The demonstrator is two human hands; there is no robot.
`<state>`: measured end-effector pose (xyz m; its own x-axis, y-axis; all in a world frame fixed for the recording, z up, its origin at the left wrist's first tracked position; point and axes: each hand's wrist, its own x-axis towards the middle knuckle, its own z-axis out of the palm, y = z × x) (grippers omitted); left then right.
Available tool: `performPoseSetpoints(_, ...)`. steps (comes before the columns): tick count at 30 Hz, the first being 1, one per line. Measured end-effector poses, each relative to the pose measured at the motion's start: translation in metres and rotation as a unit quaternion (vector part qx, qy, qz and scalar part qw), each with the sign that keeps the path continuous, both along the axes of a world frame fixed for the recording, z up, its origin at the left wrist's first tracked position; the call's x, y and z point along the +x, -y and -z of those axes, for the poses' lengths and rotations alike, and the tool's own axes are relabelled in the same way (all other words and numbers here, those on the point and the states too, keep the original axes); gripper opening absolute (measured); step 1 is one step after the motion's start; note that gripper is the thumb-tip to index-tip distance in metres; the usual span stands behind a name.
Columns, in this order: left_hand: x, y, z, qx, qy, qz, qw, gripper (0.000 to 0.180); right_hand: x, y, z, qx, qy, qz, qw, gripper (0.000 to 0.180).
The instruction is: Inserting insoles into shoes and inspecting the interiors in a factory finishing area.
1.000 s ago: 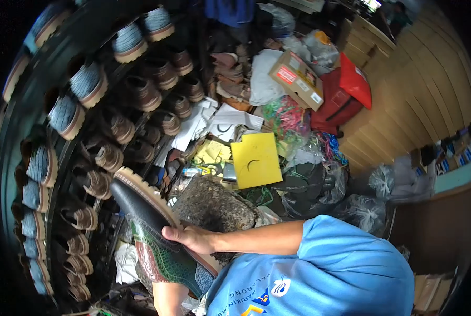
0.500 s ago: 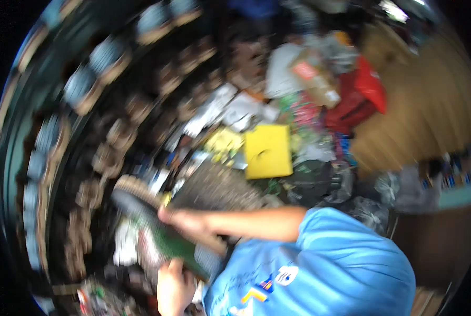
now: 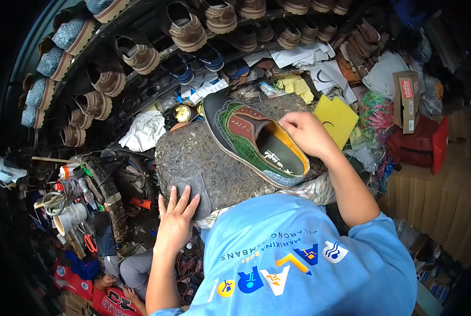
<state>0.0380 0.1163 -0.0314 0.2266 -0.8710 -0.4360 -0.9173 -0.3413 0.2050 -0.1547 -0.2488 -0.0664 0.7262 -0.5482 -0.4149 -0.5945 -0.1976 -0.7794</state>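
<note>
Shoe (image 3: 254,139) in dark leather with green scaled panels, a brown tongue strip, white stitching and a yellow lining is lying on its side across the far edge of a rough grey stone block (image 3: 214,163), toe pointing toward the far left corner. The right hand (image 3: 305,132) is gripping the shoe's collar at the heel end, fingers curled over the rim. The left hand (image 3: 176,216) is resting flat and spread, grasping nothing, on a dark pad (image 3: 193,196) at the block's near left corner. Beyond the block's right edge a yellow square sheet (image 3: 336,118) is lying among clutter; further right a brown cardboard box (image 3: 406,100) with a red label is sitting above a red bag (image 3: 430,139).
</note>
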Motion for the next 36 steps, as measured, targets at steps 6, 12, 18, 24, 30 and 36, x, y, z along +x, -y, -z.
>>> performPoseSetpoints(6, 0.013, 0.015, -0.022, -0.253, -0.184, -0.155, 0.937, 0.049, -0.029, -0.027, -0.04, -0.053, 0.234, 0.191, 0.952, 0.025)
performPoseSetpoints(12, -0.005, 0.116, -0.063, -0.295, -0.336, -0.044, 0.893, 0.077, 0.004, -0.087, -0.063, 0.624, 0.296, 0.049, 0.722, 0.083)
performPoseSetpoints(18, -0.062, 0.159, -0.047, -0.261, -0.038, -0.038, 0.964, 0.09, 0.016, -0.098, -0.066, 0.704, 0.398, 0.149, 0.569, 0.106)
performPoseSetpoints(24, -0.076, 0.136, -0.063, -0.314, -0.292, 0.171, 0.887, 0.074, 0.003, -0.081, -0.055, 0.701, 0.417, 0.164, 0.555, 0.112)
performPoseSetpoints(30, -0.017, 0.129, -0.074, -0.452, -0.159, -0.038, 0.877, 0.046, -0.005, -0.082, -0.052, 0.7, 0.437, 0.134, 0.549, 0.107)
performPoseSetpoints(36, -0.021, 0.138, -0.075, -0.34, -0.151, 0.041, 0.927, 0.055, -0.01, -0.101, -0.057, 0.635, 0.411, 0.08, 0.65, 0.084)
